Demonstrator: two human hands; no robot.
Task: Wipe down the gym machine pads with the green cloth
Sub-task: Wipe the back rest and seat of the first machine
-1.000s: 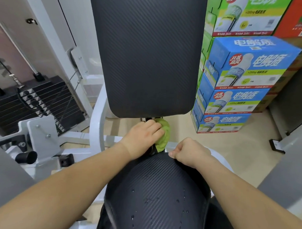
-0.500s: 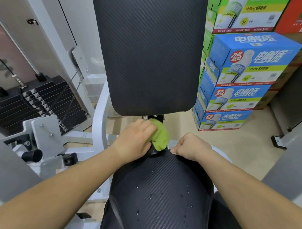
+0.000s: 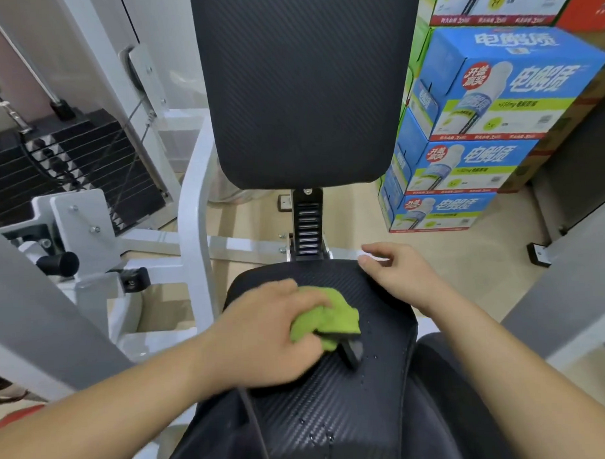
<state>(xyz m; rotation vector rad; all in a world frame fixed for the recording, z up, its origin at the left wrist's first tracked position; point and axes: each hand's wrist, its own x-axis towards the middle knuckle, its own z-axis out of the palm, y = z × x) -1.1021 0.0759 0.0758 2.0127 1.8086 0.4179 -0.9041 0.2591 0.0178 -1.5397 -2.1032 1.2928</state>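
While left hand [image 3: 263, 337] clutches crumpled green cloth [image 3: 328, 317] on black textured seat pad [image 3: 334, 400], right hand [image 3: 399, 277] rests unclenched at 1 o'clock edge.

Open seat pad [image 3: 334, 400] is left nearer than both hands; beyond them, passage is blocked by the back pad [image 3: 306, 91] and its post [image 3: 307, 225].

"电解质" and, seemingly, "升盖赢奖" on the stacked blue cartons [image 3: 488, 95]

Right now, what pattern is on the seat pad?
Black with a fine diagonal carbon-fibre weave on the seat pad, head view.
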